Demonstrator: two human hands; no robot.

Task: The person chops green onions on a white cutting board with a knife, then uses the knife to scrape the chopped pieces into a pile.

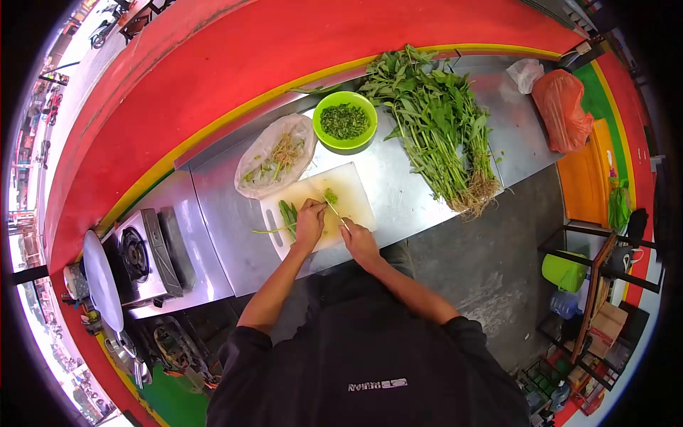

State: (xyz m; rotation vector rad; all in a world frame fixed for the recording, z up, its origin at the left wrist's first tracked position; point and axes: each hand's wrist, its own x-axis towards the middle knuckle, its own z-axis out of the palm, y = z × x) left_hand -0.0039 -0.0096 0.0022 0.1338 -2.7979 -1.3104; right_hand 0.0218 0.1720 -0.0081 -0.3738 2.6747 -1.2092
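Observation:
My left hand (310, 222) is closed around a bunch of green leafy stems (287, 215) on the white cutting board (358, 188). My right hand (360, 240) grips a knife (334, 209), whose blade lies close to the left fingertips. A small heap of chopped greens (330, 195) sits just beyond the blade. Behind the board stands a lime-green bowl (375, 122) with finely chopped greens (344, 121) inside. To its left, an open plastic bag (247, 173) holds root ends and stem scraps.
A large bundle of leafy greens with roots (441, 128) lies right of the bowl on the steel counter (402, 181). An orange plastic bag (560, 110) rests at the far right. On the left is a gas stove (139, 255). A shelf (594, 292) stands at lower right.

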